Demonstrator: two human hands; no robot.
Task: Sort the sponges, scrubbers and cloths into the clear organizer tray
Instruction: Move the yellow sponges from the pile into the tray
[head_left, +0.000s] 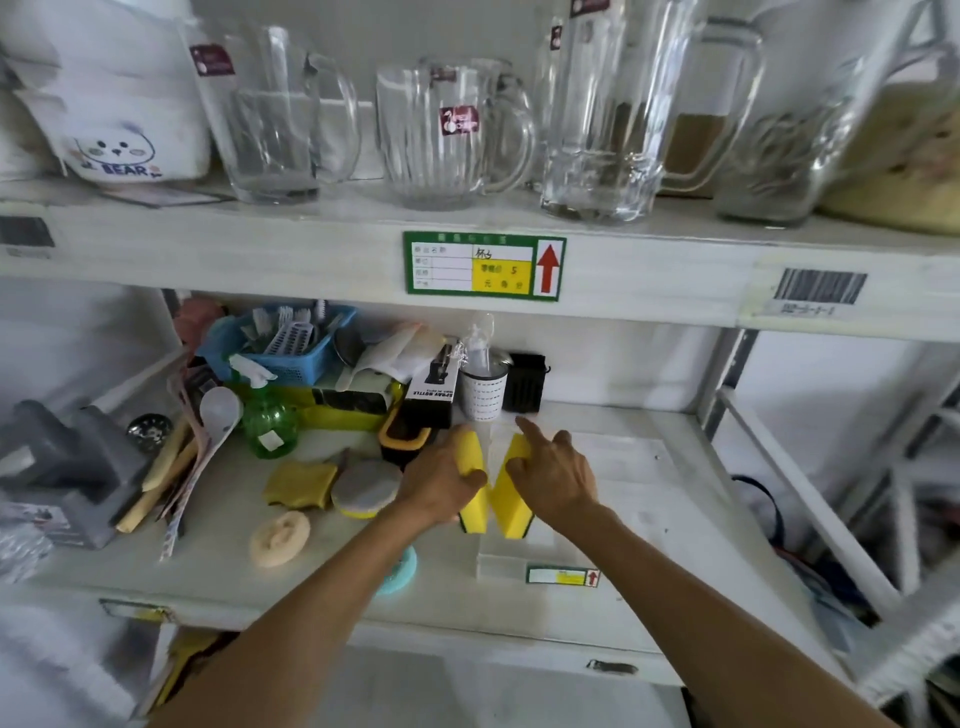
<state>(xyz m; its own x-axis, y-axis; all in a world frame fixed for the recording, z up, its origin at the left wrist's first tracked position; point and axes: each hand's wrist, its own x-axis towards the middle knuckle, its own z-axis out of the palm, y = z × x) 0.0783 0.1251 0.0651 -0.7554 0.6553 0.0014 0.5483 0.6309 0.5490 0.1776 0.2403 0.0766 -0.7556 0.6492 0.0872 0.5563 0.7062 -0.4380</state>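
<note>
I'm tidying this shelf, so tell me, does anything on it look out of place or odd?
Yes. The left of the shelf is a jumble: a blue basket sits tilted on top of boxes, and a white spoon leans against the pile. A loofah pad, an olive cloth and a round scrubber lie loose, unsorted.

We have one wide head view, looking forward and down, close to a shelf (597, 613). Glass mugs (447, 135) sit above; both forearms enter from below.

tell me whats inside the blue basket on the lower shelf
The blue basket holds a white slotted plastic piece and what look like brush heads. Its walls hide whatever lies deeper.
</note>
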